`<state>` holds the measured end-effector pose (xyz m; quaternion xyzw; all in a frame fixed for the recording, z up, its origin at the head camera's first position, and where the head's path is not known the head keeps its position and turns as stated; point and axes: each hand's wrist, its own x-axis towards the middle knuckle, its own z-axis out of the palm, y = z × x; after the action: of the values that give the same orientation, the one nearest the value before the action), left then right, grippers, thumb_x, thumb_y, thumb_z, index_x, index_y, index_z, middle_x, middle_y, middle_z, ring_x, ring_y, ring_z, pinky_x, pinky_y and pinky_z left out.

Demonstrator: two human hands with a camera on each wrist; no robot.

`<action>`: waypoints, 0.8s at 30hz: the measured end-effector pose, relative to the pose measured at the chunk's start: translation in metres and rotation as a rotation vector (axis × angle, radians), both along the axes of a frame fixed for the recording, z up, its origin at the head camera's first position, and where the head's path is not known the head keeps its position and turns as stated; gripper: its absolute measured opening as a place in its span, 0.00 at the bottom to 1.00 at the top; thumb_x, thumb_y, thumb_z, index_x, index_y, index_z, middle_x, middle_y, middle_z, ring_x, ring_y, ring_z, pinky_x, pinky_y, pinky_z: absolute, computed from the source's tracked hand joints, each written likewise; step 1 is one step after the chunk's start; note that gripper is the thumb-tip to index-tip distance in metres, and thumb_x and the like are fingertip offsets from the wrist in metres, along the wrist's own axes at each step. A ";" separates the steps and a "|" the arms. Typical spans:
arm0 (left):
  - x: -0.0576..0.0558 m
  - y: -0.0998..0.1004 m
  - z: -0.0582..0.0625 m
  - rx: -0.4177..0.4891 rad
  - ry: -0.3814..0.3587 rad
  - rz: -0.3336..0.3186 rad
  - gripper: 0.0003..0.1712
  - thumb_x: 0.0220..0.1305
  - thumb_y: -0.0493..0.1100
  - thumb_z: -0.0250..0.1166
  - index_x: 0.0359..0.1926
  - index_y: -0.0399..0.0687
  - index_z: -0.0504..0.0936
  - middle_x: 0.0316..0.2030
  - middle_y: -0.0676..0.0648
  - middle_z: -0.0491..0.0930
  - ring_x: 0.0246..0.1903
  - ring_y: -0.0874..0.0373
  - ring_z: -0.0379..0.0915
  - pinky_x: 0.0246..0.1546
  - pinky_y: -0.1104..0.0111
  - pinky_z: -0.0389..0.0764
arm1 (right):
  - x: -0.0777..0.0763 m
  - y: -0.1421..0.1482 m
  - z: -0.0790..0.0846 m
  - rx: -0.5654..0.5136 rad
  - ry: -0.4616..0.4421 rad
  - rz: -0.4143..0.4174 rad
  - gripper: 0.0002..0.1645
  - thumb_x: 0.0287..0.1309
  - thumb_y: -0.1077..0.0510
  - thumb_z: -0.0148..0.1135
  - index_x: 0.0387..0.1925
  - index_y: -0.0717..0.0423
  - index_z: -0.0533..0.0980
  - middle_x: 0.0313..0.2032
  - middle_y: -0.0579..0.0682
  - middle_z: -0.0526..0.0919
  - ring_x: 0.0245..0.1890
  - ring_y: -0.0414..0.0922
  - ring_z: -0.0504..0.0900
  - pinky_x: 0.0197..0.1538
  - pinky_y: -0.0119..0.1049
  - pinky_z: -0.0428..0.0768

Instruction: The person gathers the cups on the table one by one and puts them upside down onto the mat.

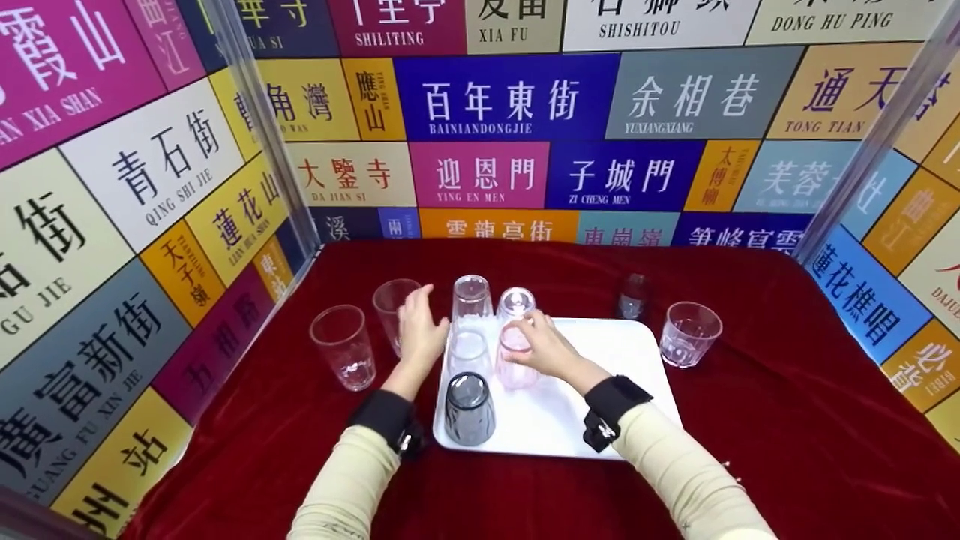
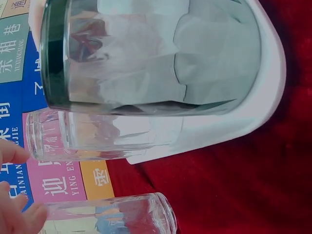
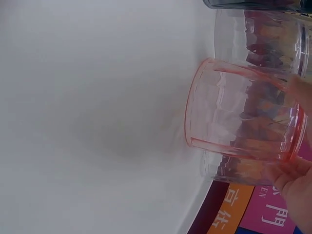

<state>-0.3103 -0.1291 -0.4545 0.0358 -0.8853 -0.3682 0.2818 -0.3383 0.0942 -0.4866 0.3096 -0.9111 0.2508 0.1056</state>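
My right hand (image 1: pixel 544 346) pinches a pink-tinted glass (image 3: pixel 234 112) by its thick base; the glass is upside down, its rim at the white tray (image 1: pixel 592 420). My left hand (image 1: pixel 421 330), thumb and fingers apart, is beside a clear glass (image 1: pixel 391 304) on the cloth left of the tray. In the left wrist view its fingertips (image 2: pixel 36 214) overlap the end of that glass. On the tray's left side stand a dark grey glass (image 1: pixel 470 412), a clear glass (image 1: pixel 469 352) behind it, and two more clear glasses at the back.
Another clear tumbler (image 1: pixel 346 349) stands upright on the dark red cloth (image 1: pixel 262 450) at the left. To the tray's right are a short clear glass (image 1: pixel 688 337) and a small dark bottle (image 1: pixel 632 296). Sign-printed walls (image 1: pixel 480 97) enclose the table at the back and sides.
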 end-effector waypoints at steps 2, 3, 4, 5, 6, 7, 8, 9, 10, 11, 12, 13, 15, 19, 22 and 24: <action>-0.002 -0.002 0.001 0.016 0.026 0.061 0.33 0.45 0.32 0.65 0.57 0.40 0.69 0.59 0.37 0.65 0.59 0.40 0.57 0.61 0.53 0.59 | 0.001 0.006 0.001 -0.018 -0.001 -0.014 0.27 0.48 0.44 0.66 0.47 0.54 0.75 0.53 0.62 0.68 0.53 0.59 0.67 0.51 0.52 0.73; -0.004 -0.004 0.001 0.035 0.034 0.094 0.34 0.45 0.33 0.65 0.57 0.39 0.68 0.59 0.37 0.63 0.60 0.40 0.55 0.62 0.52 0.57 | 0.001 0.010 0.002 -0.032 0.002 -0.019 0.28 0.49 0.44 0.65 0.47 0.56 0.75 0.55 0.63 0.67 0.54 0.60 0.66 0.53 0.53 0.71; -0.005 -0.005 0.001 0.069 0.027 0.125 0.35 0.45 0.34 0.65 0.58 0.39 0.67 0.61 0.36 0.61 0.62 0.40 0.51 0.64 0.52 0.53 | 0.001 0.015 0.003 -0.049 0.011 -0.023 0.28 0.50 0.44 0.64 0.48 0.58 0.74 0.57 0.63 0.67 0.56 0.61 0.65 0.55 0.54 0.69; -0.007 -0.008 0.000 0.112 0.012 0.154 0.38 0.45 0.35 0.66 0.60 0.39 0.64 0.63 0.36 0.58 0.64 0.40 0.48 0.65 0.52 0.51 | 0.000 0.021 0.003 -0.069 0.021 -0.025 0.28 0.52 0.45 0.62 0.49 0.61 0.73 0.58 0.64 0.66 0.57 0.62 0.64 0.57 0.55 0.67; -0.008 -0.010 0.000 0.172 -0.001 0.171 0.40 0.46 0.35 0.66 0.62 0.38 0.61 0.65 0.36 0.54 0.65 0.40 0.45 0.66 0.52 0.48 | -0.001 0.027 0.004 -0.091 0.028 -0.025 0.29 0.54 0.46 0.61 0.50 0.63 0.73 0.58 0.65 0.66 0.57 0.62 0.64 0.59 0.55 0.66; -0.010 -0.012 -0.001 0.235 -0.015 0.189 0.43 0.46 0.36 0.67 0.64 0.38 0.58 0.66 0.35 0.51 0.66 0.40 0.42 0.67 0.52 0.46 | -0.002 0.033 0.004 -0.114 0.032 -0.028 0.29 0.55 0.48 0.60 0.50 0.65 0.72 0.58 0.65 0.66 0.58 0.63 0.63 0.60 0.55 0.64; -0.011 -0.014 -0.002 0.289 -0.028 0.208 0.46 0.46 0.36 0.67 0.65 0.36 0.55 0.66 0.34 0.48 0.67 0.39 0.40 0.67 0.53 0.45 | -0.003 0.040 0.005 -0.133 0.037 -0.031 0.29 0.55 0.50 0.60 0.52 0.67 0.71 0.58 0.66 0.65 0.58 0.63 0.62 0.61 0.56 0.62; -0.013 -0.016 -0.003 0.338 -0.039 0.224 0.48 0.46 0.36 0.68 0.66 0.35 0.52 0.67 0.33 0.45 0.67 0.39 0.38 0.68 0.53 0.45 | -0.004 0.048 0.006 -0.144 0.034 -0.041 0.29 0.56 0.50 0.59 0.52 0.67 0.70 0.59 0.66 0.65 0.59 0.64 0.61 0.61 0.56 0.61; -0.014 -0.018 -0.004 0.383 -0.054 0.237 0.51 0.46 0.37 0.69 0.67 0.34 0.49 0.67 0.32 0.43 0.67 0.39 0.37 0.68 0.54 0.45 | -0.006 0.055 0.007 -0.152 0.029 -0.052 0.29 0.57 0.51 0.59 0.53 0.67 0.69 0.59 0.66 0.64 0.59 0.64 0.61 0.61 0.56 0.61; -0.015 -0.020 -0.005 0.419 -0.066 0.247 0.53 0.46 0.37 0.69 0.68 0.33 0.47 0.68 0.32 0.42 0.67 0.39 0.36 0.68 0.55 0.45 | -0.007 0.062 0.007 -0.156 0.023 -0.065 0.29 0.57 0.51 0.58 0.54 0.67 0.69 0.59 0.67 0.64 0.59 0.64 0.60 0.62 0.57 0.60; -0.016 -0.021 -0.007 0.447 -0.074 0.252 0.55 0.45 0.38 0.70 0.68 0.33 0.45 0.68 0.31 0.41 0.68 0.39 0.36 0.68 0.56 0.45 | -0.008 0.068 0.007 -0.155 0.013 -0.080 0.29 0.58 0.51 0.58 0.54 0.67 0.68 0.59 0.67 0.64 0.60 0.64 0.60 0.62 0.57 0.60; -0.018 -0.023 -0.008 0.466 -0.082 0.257 0.57 0.44 0.38 0.70 0.68 0.32 0.43 0.68 0.31 0.41 0.68 0.39 0.36 0.68 0.57 0.45 | -0.009 0.075 0.007 -0.149 0.004 -0.096 0.30 0.58 0.50 0.57 0.55 0.67 0.68 0.60 0.67 0.63 0.60 0.64 0.60 0.61 0.57 0.60; -0.020 -0.025 -0.012 0.492 -0.103 0.252 0.61 0.43 0.39 0.71 0.68 0.31 0.39 0.68 0.31 0.40 0.68 0.41 0.36 0.68 0.59 0.45 | -0.010 0.086 0.007 -0.135 -0.018 -0.126 0.31 0.59 0.49 0.56 0.56 0.67 0.67 0.60 0.66 0.63 0.61 0.63 0.59 0.62 0.57 0.60; -0.025 -0.027 -0.018 0.571 -0.097 0.255 0.64 0.40 0.38 0.74 0.68 0.31 0.38 0.68 0.31 0.43 0.68 0.42 0.40 0.68 0.61 0.47 | -0.010 0.102 0.003 -0.108 -0.039 -0.161 0.33 0.59 0.47 0.55 0.57 0.67 0.66 0.61 0.66 0.62 0.63 0.62 0.58 0.62 0.57 0.59; -0.028 -0.027 -0.023 0.636 -0.070 0.286 0.64 0.37 0.39 0.76 0.67 0.30 0.42 0.66 0.30 0.48 0.67 0.42 0.46 0.67 0.61 0.51 | -0.008 0.109 -0.001 -0.101 -0.047 -0.167 0.33 0.59 0.47 0.56 0.57 0.68 0.65 0.61 0.67 0.61 0.63 0.61 0.57 0.63 0.57 0.58; -0.029 -0.026 -0.026 0.667 -0.061 0.302 0.64 0.35 0.39 0.77 0.67 0.30 0.44 0.65 0.30 0.51 0.66 0.43 0.48 0.67 0.62 0.53 | -0.007 0.111 -0.003 -0.101 -0.050 -0.167 0.34 0.58 0.47 0.57 0.57 0.68 0.65 0.61 0.67 0.61 0.63 0.61 0.57 0.63 0.57 0.57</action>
<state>-0.3393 -0.1552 -0.4800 0.2672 -0.7094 -0.5895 0.2792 -0.3450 0.2054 -0.4894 0.2205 -0.9222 0.2945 0.1190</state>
